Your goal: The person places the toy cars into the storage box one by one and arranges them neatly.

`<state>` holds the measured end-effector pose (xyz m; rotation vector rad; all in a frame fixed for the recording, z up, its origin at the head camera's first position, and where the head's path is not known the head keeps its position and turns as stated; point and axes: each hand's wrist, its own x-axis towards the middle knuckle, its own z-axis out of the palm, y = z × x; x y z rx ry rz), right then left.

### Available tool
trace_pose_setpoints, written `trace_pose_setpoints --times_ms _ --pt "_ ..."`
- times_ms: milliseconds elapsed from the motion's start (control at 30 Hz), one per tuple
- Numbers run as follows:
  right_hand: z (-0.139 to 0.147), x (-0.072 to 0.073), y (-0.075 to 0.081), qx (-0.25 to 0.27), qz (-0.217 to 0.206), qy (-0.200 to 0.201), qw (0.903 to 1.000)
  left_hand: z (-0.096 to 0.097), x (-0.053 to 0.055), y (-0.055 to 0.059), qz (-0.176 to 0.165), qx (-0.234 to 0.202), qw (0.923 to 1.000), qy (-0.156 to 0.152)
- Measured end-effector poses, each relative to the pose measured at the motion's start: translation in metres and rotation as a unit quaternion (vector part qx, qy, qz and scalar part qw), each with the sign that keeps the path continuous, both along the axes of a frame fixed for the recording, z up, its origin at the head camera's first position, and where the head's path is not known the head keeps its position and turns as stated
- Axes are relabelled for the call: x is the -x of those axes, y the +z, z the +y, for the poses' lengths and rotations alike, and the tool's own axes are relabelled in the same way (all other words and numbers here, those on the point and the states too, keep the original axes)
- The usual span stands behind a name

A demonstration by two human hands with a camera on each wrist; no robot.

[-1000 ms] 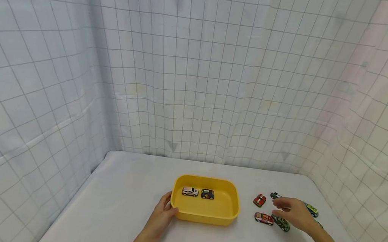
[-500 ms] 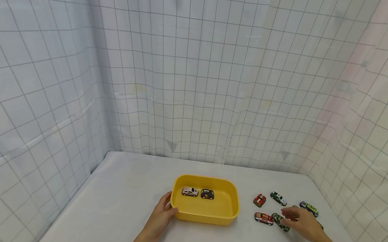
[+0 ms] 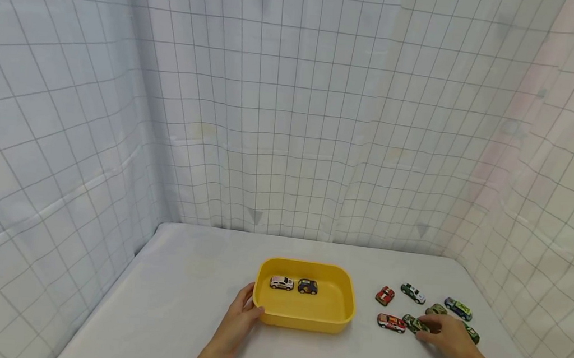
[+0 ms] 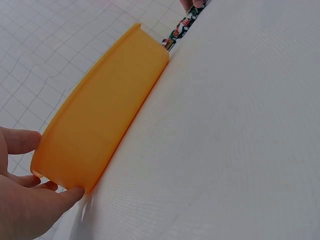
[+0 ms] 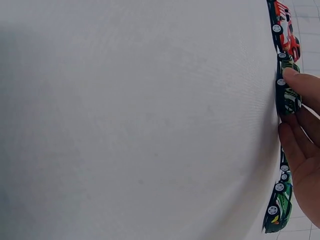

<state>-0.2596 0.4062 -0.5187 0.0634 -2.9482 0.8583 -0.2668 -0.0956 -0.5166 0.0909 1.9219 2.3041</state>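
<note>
Only two cars (image 3: 307,286) are in the yellow tray (image 3: 306,324) the left hand (image 3: 237,316) grips; seven lie outside, the right hand (image 3: 450,339) pinching a green car (image 3: 413,323).

Soft, diffuse light fills the head view, fairly even and slightly grey; the white hanging sheet with thin dark grid lines (image 3: 292,117) looks cool and bluish at left, warmer and pinkish at right, its lines bending towards the frame's edges; a faint shadow lies on the smooth white tabletop (image 3: 197,284) near the bare right hand (image 3: 446,339); in the left wrist view, the yellow rounded rectangular plastic box (image 4: 100,110) reads as deeper orange; the right wrist view dims at far left, the small green-and-black patterned toy car (image 5: 288,101) slightly soft.
</note>
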Motion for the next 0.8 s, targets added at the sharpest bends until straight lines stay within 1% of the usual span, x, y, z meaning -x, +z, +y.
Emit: trace_pose_setpoints --times_ms 133,300,433,600,700,800 --pt "-0.001 0.0 0.001 -0.009 -0.005 -0.007 0.9999 0.0 0.0 -0.001 0.003 -0.001 1.0 -0.002" --pt "-0.001 0.0 0.004 -0.011 0.015 0.005 0.9998 -0.001 -0.001 -0.001 0.0 -0.001 1.0 0.0" --pt "-0.004 0.0 0.012 -0.018 0.038 0.026 0.9988 -0.001 -0.001 -0.001 -0.004 0.002 1.0 0.004" --pt "-0.01 0.005 0.024 -0.016 0.065 0.051 0.9964 0.0 0.0 -0.001 -0.001 0.001 1.0 0.004" --pt "-0.016 0.01 0.03 -0.014 0.072 0.058 0.9956 0.0 0.0 -0.001 0.002 -0.001 1.0 0.003" --pt "-0.023 0.015 0.037 -0.003 0.071 0.073 0.9948 0.0 0.0 -0.001 0.003 -0.001 1.0 0.002"
